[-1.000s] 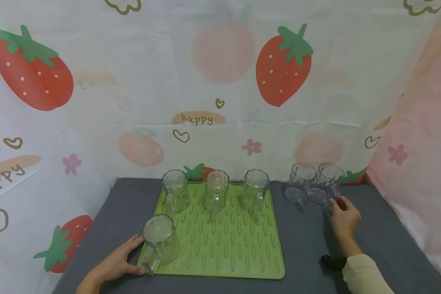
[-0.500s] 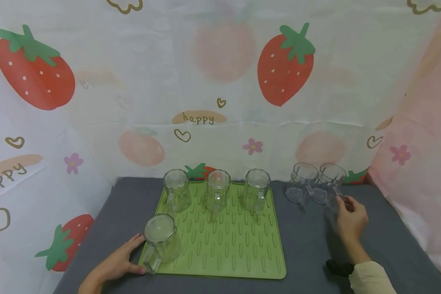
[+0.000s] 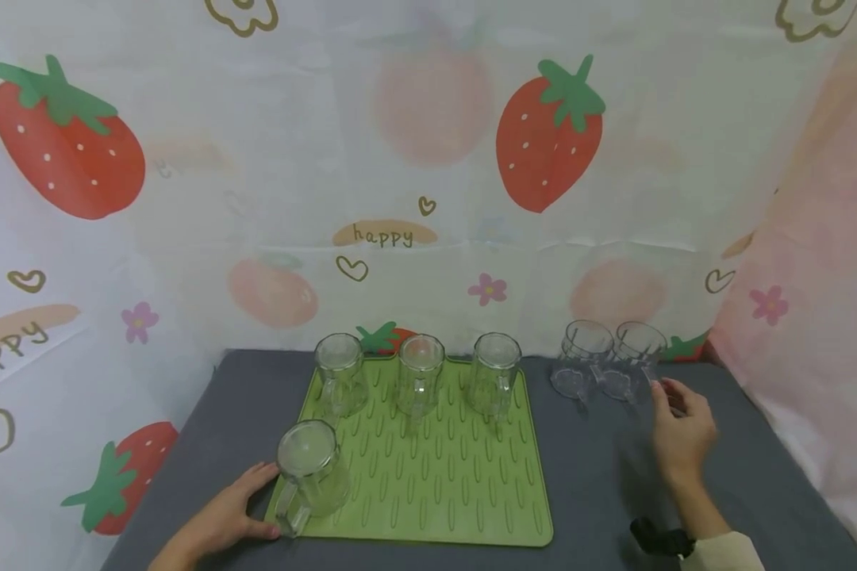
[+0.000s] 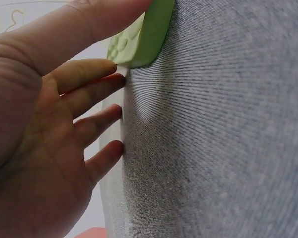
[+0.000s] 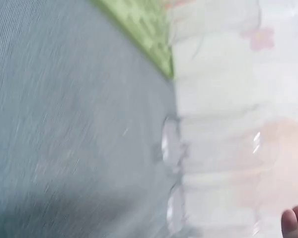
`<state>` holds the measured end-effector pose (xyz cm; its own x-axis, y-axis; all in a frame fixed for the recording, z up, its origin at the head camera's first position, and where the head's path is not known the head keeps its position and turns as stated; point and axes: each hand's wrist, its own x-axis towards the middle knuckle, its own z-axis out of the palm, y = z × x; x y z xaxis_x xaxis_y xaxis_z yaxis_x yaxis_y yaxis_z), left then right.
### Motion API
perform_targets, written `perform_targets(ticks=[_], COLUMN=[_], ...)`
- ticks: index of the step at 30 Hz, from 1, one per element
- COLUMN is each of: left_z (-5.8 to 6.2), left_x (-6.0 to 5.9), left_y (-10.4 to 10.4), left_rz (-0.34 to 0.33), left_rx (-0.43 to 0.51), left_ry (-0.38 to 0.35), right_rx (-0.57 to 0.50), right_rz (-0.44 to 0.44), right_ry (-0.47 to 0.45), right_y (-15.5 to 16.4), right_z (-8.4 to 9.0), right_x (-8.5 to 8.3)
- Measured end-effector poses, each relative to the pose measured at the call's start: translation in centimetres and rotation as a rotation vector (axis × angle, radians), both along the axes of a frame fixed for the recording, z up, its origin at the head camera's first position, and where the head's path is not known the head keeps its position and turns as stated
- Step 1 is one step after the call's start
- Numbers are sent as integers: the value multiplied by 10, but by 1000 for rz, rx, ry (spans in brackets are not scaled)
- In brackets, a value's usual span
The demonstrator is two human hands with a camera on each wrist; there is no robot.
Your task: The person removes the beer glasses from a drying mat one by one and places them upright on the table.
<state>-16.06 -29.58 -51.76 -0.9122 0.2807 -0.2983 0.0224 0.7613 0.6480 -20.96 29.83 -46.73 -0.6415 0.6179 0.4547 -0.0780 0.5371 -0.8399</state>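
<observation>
Four glass mugs stand upside down on the green mat (image 3: 436, 476): three in a row along its far edge, at (image 3: 340, 374), (image 3: 420, 374) and (image 3: 496, 376), and a fourth mug (image 3: 309, 468) at its near left corner. Two more mugs, (image 3: 578, 361) and (image 3: 632, 362), lie tilted on the grey cloth (image 3: 600, 484) just past the mat's far right corner, so by my reading the work is about two thirds done, with those two left to move onto the mat. The right hand (image 3: 680, 436) hovers just beside the rightmost loose mug, fingers loosely spread, holding nothing; whether a fingertip touches the glass I cannot tell. The left hand (image 3: 221, 519) lies flat and relaxed on the cloth at the mat's near left corner, thumb on the mat edge by the fourth mug's handle, gripping nothing.
</observation>
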Motion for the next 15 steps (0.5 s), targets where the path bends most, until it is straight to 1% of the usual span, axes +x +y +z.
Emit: perform_targets(ticks=[3,6,11,15], left_z=[0,-1,-2,0], left_x=[0,0,0,0], left_y=[0,-1,-1,1], left_rz=[-10,-15,-19,-7], left_rx=[-11,-11,-11,-32], left_ry=[10,8,10,7], right_rx=[40,55,63,73], right_rz=[66,159,317,430], right_ry=[-41,-68,-71,-119], right_y=[-13,-29,-51,-66], right_z=[11,20,30,39], right_x=[7,13,17,19])
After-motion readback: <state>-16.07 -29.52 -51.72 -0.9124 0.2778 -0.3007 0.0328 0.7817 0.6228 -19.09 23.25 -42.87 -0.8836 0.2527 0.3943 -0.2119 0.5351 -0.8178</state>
